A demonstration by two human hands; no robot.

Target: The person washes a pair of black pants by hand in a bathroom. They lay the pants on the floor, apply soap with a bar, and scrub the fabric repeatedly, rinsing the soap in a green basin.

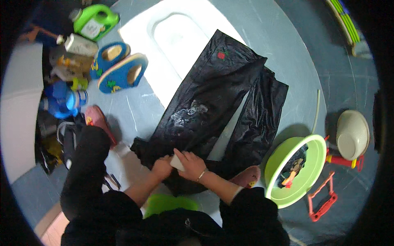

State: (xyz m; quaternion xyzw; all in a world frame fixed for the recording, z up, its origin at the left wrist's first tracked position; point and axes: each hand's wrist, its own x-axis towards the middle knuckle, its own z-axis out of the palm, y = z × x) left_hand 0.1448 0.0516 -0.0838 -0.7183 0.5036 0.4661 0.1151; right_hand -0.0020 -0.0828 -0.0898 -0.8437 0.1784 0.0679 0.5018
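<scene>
Wet black trousers (209, 89) lie spread over the floor and part of a white squat toilet (138, 33). A red embroidered patch marks one leg, and a whitish foamy smear (187, 114) lies across the same leg. With my right hand (193, 166) I grip a pale block, seemingly a bar of soap (177, 163), against the cloth near the trousers' close end. My left hand (162, 167) is closed on bunched trouser fabric just left of the block. Its fingertips are hidden in the folds.
A green basin (315, 184) holding wet cloth stands to the right, near a beige bowl (352, 135) and a red plastic frame (323, 206). Blue slippers (123, 73), a green detergent jug (97, 23) and a white bottle (80, 45) are at left.
</scene>
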